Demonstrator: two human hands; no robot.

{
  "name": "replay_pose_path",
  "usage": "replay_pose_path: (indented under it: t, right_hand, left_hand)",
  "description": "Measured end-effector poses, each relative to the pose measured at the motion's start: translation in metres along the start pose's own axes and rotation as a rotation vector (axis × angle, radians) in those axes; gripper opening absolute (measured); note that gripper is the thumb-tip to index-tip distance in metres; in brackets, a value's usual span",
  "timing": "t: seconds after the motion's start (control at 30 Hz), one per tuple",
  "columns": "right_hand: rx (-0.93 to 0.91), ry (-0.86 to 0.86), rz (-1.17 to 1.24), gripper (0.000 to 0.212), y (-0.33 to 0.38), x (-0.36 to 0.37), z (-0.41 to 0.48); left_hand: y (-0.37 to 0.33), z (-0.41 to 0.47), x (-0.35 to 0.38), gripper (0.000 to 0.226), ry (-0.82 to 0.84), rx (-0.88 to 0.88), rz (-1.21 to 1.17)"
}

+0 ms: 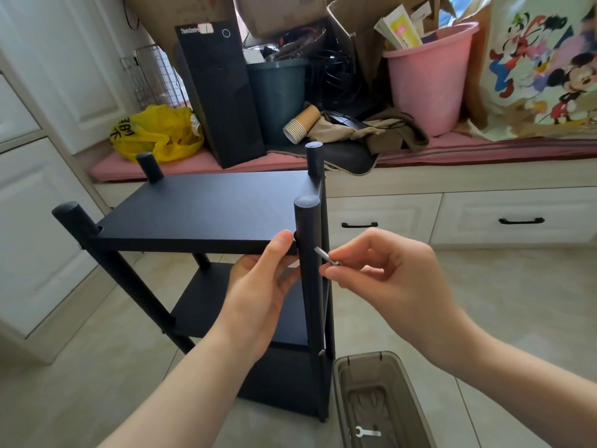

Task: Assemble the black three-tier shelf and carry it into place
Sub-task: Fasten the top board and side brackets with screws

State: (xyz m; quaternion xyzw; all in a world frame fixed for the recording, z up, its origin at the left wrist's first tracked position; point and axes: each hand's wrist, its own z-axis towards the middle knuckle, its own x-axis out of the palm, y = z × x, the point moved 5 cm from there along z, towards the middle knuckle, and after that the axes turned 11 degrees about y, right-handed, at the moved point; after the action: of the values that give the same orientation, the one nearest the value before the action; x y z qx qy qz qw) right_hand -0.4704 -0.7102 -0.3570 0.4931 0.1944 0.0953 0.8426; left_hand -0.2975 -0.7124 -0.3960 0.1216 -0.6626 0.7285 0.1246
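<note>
Currently, in the head view, the black three-tier shelf (206,208) stands on the pale tiled floor (484,302) at frame centre. The left hand (258,286) grips its top board's near edge, thumb above, fingers beneath. The right hand (381,270) pinches a short silver metal bolt (326,256), aimed at the near round black post (308,279).

Judged step: fastening the top tier. Next, align the bolt with the post's hole, which cannot be made out. At 5 o'clock, a translucent brown plastic box (342,383), cut off below, holds a small white spanner (368,433).
</note>
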Motion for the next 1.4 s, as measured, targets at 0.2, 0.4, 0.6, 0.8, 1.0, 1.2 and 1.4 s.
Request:
replay_pose_path:
  t: [0.2,0.4,0.6,0.8,1.0,1.2,1.4]
  right_hand:
    - [0.013,0.008,0.053,0.014,-0.001,0.003,0.005]
    - [0.025,-0.004,0.070,0.014,-0.004,0.006,0.008]
    - [0.037,-0.022,0.082,0.014,-0.006,0.008,0.009]
    - [0.025,-0.025,0.044,0.012,-0.005,0.009,0.009]
    - [0.021,-0.033,0.075,0.013,-0.003,0.010,0.009]
    - [0.016,-0.049,0.019,0.016,-0.002,0.011,0.009]
    - [0.044,-0.045,0.067,0.015,-0.004,0.012,0.011]
  left_hand:
    - [0.000,0.000,0.000,0.073,-0.029,0.007,-0.024]
    - [0.001,-0.001,0.002,0.071,-0.025,-0.008,-0.050]
    - [0.001,-0.001,0.003,0.066,-0.015,0.003,-0.077]
    - [0.000,-0.001,0.003,0.063,-0.021,0.003,-0.076]
    - [0.000,-0.001,0.004,0.054,-0.004,0.021,-0.082]
    - [-0.002,-0.002,0.004,0.045,0.011,0.045,-0.047]
    - [-0.002,-0.001,0.004,0.052,0.016,0.044,-0.041]
